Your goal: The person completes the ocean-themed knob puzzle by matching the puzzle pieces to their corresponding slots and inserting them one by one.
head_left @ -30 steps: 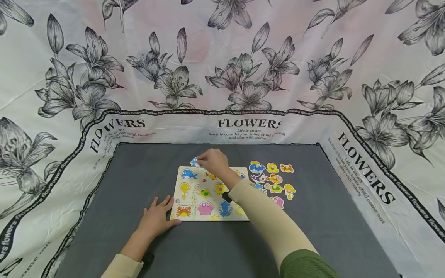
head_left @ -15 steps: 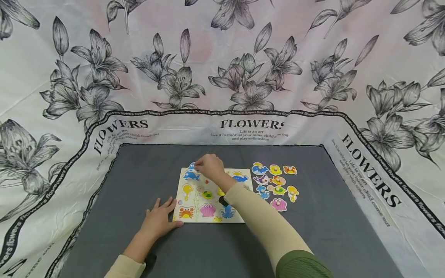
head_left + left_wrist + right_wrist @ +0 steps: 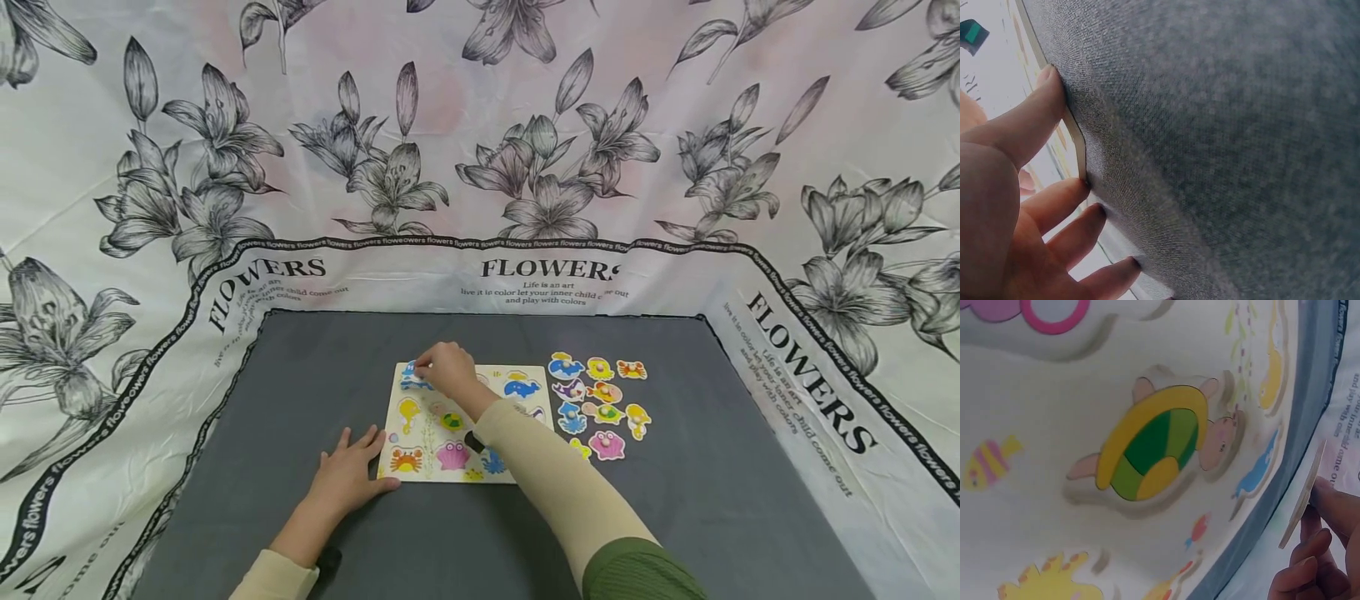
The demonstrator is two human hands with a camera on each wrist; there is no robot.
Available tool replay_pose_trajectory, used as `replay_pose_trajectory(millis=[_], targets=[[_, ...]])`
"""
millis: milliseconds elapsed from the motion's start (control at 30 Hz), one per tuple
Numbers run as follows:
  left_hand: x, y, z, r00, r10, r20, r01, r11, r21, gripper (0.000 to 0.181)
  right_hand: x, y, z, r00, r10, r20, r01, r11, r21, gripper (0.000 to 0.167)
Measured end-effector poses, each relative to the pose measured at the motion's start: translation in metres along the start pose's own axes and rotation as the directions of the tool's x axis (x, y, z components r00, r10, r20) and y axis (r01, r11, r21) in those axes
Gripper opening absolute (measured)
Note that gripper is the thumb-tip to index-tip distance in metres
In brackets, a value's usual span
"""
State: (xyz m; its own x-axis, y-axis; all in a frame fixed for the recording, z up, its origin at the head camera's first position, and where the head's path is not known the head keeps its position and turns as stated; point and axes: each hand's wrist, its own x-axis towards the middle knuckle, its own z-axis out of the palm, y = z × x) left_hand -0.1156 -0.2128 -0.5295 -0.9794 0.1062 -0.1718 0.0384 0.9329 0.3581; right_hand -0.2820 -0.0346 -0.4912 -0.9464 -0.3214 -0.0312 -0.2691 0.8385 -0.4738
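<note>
A pale puzzle board (image 3: 465,476) printed with sea animals lies on the grey cloth. Over its far left corner the right hand (image 3: 450,368) pinches a small blue piece (image 3: 410,368), above the printed dolphin. In the right wrist view the right hand (image 3: 1319,550) holds this thin piece (image 3: 1305,495) edge-on, off the board, beyond the printed turtle (image 3: 1157,450). The left hand (image 3: 347,472) lies with spread fingers at the board's near left corner. Its thumb and a finger touch the board's edge in the left wrist view, where the hand (image 3: 1029,206) looks relaxed.
Right of the board lie several loose animal pieces, among them a pink shell (image 3: 607,445), an orange crab (image 3: 632,369) and a yellow seahorse (image 3: 637,422). A white flower-printed cloth (image 3: 555,287) rises behind the grey surface (image 3: 712,500).
The right hand has brought the blue piece from beyond the board's far edge nearer, over the far left corner. The left hand stays at the board's edge. The head view has shifted slightly.
</note>
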Motion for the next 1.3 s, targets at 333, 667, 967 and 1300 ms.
replay_pose_trajectory(millis=[333,667,967,1300], targets=[[-0.001,0.003,-0.003,1.000,-0.013,0.000,0.013,1.000,-0.010,0.093,0.003,0.005,0.012,0.999,-0.036,-0.006,0.036,0.999,-0.033,0.015],[-0.002,0.000,-0.003,1.000,-0.007,-0.003,0.007,1.000,-0.018,0.092,0.011,0.003,0.023,1.000,-0.002,0.029,0.004,0.998,-0.067,0.014],[-0.001,0.004,-0.003,1.000,-0.014,0.006,0.015,1.000,-0.019,0.091,0.014,0.011,0.025,0.999,-0.014,0.037,0.013,1.000,0.028,0.014],[-0.002,0.002,0.000,1.000,-0.018,-0.008,0.018,1.000,-0.006,0.091,0.016,0.018,0.030,0.997,-0.026,0.079,0.014,0.989,0.149,0.018]])
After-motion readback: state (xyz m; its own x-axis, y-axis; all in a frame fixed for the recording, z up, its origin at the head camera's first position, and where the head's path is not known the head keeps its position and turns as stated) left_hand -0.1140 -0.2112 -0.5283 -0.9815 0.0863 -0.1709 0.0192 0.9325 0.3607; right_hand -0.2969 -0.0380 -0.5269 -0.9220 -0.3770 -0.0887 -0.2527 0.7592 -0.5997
